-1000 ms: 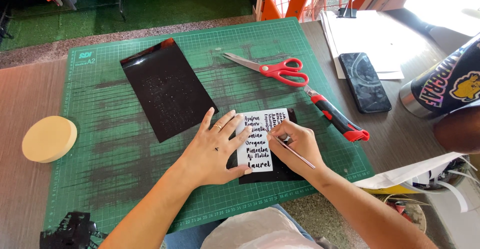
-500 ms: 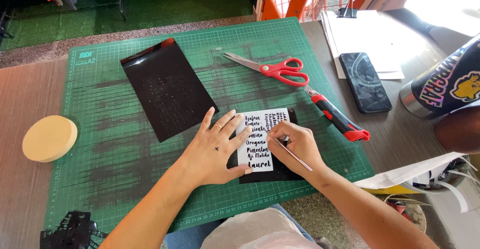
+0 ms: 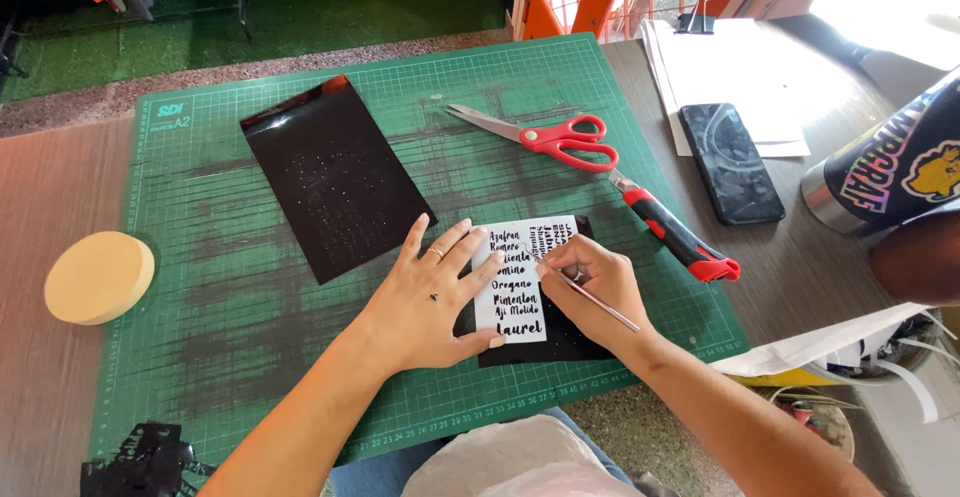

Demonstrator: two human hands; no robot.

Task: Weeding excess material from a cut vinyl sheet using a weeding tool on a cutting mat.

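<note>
Scissors (image 3: 545, 137) beyond | left hand (image 3: 430, 297) spread on sheet (image 3: 515, 287) | right hand (image 3: 590, 282) pinching pick (image 3: 600, 302)

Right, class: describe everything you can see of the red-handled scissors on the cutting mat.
The scissors lie flat on the green cutting mat, near its far right part. They have red plastic-looking loop handles and silvery metal blades, slightly open, the tips pointing left and away from the person. The handles lie close to the tip of a red and black utility knife; whether they touch is unclear. No hand touches the scissors.
</note>
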